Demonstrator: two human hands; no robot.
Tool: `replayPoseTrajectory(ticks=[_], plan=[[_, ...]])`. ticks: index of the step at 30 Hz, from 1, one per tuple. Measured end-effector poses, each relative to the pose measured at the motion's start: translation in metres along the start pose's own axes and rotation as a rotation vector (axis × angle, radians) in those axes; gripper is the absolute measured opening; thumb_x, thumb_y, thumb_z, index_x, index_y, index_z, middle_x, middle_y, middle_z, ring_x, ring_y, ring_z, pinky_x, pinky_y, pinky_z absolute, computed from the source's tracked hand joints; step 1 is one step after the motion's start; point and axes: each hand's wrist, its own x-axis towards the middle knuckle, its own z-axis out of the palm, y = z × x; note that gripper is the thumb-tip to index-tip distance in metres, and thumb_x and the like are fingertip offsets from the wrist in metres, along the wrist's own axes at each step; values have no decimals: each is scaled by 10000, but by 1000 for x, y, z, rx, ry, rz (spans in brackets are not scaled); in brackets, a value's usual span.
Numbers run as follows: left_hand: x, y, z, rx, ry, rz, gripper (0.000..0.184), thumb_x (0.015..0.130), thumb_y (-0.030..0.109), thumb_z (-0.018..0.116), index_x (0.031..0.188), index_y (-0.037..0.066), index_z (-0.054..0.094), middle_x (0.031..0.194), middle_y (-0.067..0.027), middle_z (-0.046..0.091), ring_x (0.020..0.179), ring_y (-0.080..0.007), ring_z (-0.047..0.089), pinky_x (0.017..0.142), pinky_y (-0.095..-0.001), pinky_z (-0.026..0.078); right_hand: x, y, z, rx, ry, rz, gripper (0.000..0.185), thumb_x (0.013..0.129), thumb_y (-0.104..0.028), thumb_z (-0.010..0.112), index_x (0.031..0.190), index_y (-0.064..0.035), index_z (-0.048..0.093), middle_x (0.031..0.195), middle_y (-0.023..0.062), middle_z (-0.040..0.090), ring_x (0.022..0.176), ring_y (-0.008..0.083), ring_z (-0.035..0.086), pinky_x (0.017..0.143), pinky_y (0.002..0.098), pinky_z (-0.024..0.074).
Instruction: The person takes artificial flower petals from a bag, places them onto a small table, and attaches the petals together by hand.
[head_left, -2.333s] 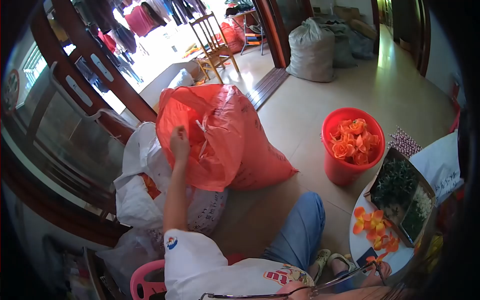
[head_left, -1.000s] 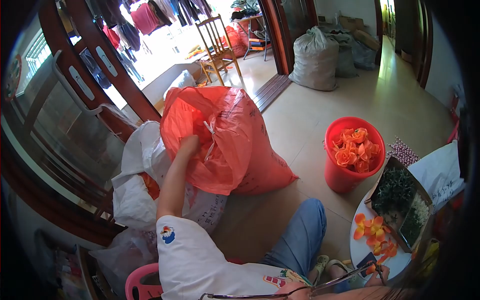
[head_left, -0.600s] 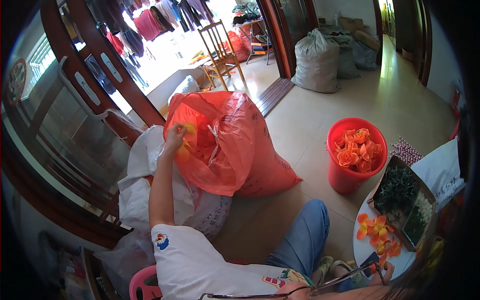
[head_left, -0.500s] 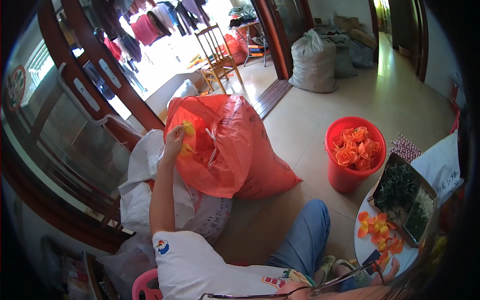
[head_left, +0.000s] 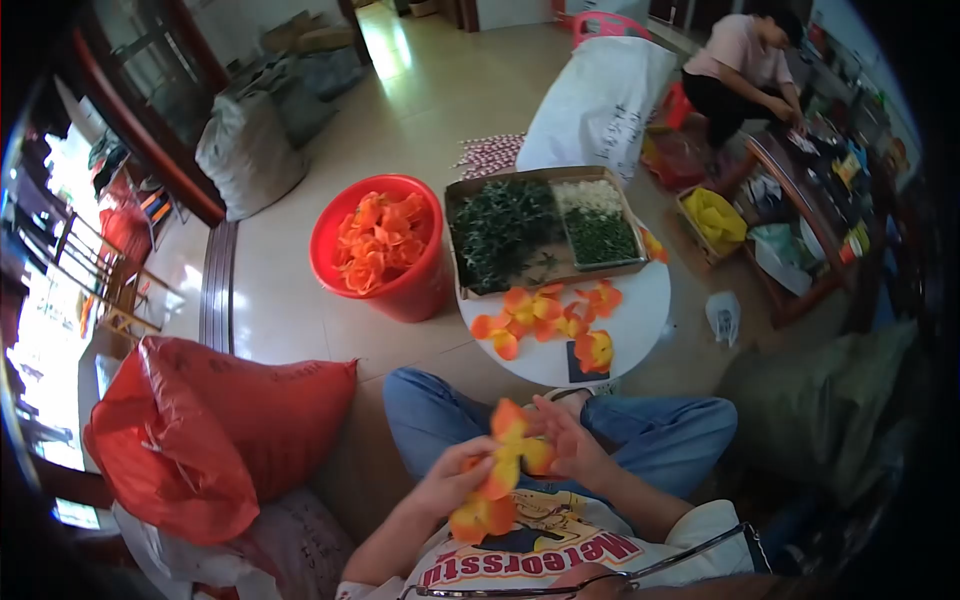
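Observation:
Above my lap, my left hand (head_left: 458, 478) pinches orange-and-yellow artificial petals (head_left: 508, 455), with another petal piece hanging below. My right hand (head_left: 572, 445) is beside the petals on the right, fingers stretched and apart; whether its fingertips touch them I cannot tell. On the round white table (head_left: 640, 310) in front lie more artificial petals (head_left: 533, 305) and a small dark square (head_left: 585, 362), partly under one petal. A cardboard box (head_left: 545, 272) holding green plastic leaves (head_left: 505, 225) and small white pieces (head_left: 588, 195) stands behind them.
A red bucket (head_left: 415, 300) of orange artificial flowers (head_left: 378, 240) stands left of the table. The large red sack (head_left: 235, 430) leans at my left. Beyond the table are a white sack (head_left: 600, 95) and a seated person (head_left: 745, 70) at a cluttered wooden table.
My view has swung right. My left hand has come from the red sack's mouth to my lap, bringing petals, and my right hand has moved from the table's edge to beside them.

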Motion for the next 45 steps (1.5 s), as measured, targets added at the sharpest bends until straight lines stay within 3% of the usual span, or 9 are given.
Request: replayPoseTrajectory(ticks=[3,7,13,16,20,26,29,37,45], plan=[[46,-19,31,-72,-81,-58,154,965,64,471,1080,29,567,1009,-1,577,918,-61,529,816,-205,433,-15,-9,-17,238,43,148,830,778,-211,745,1441,-73,265,1299,111,470,1159,202,502,983,331,422],[77,-33,42,97,-165,-62,170,965,63,476,1107,27,562,995,-5,588,871,-47,522,794,-198,432,-27,-3,-53,146,266,69,420,803,-82,697,1191,-19,548,1119,75,585,1039,156,572,919,298,465],[129,-50,42,572,33,175,274,923,153,588,1160,18,560,858,7,596,793,-40,503,710,-184,412,-29,-6,-90,-97,644,-9,163,808,-72,699,937,-33,608,933,46,645,803,108,633,673,240,535],[163,-48,44,475,312,139,305,891,184,639,1139,17,579,795,23,582,723,-37,487,638,-181,393,-30,-14,-105,-124,733,-52,147,805,-82,705,906,-49,604,837,28,650,692,97,634,552,221,517],[215,-74,31,60,349,28,241,874,196,664,1039,28,609,754,35,555,639,-32,475,558,-187,376,-31,-20,-114,-158,737,-69,139,804,-78,702,898,-49,603,790,27,641,641,93,622,532,211,498],[226,-97,14,167,448,136,217,855,176,685,985,13,624,690,39,531,569,-28,422,505,-196,327,-28,-34,-118,-111,695,-60,142,803,-81,700,894,-52,595,721,4,590,536,68,544,482,197,440],[204,-88,13,308,562,283,231,851,140,680,1020,-5,619,739,13,587,620,-38,500,557,-197,402,-24,-35,-118,-63,681,-32,182,803,-75,696,944,-53,582,732,3,582,522,68,525,477,197,422],[130,-56,61,-26,102,-4,171,861,103,655,994,-4,642,909,-23,649,802,-55,590,726,-189,472,-7,-47,-75,-141,590,76,577,781,18,679,1301,-8,430,811,16,603,603,65,539,518,190,422],[146,-60,56,148,38,53,137,866,76,657,962,-22,642,854,-1,644,767,-39,577,695,-180,472,-9,-58,-89,-212,586,48,455,769,43,681,1191,-6,517,831,18,617,699,64,563,627,193,454]])
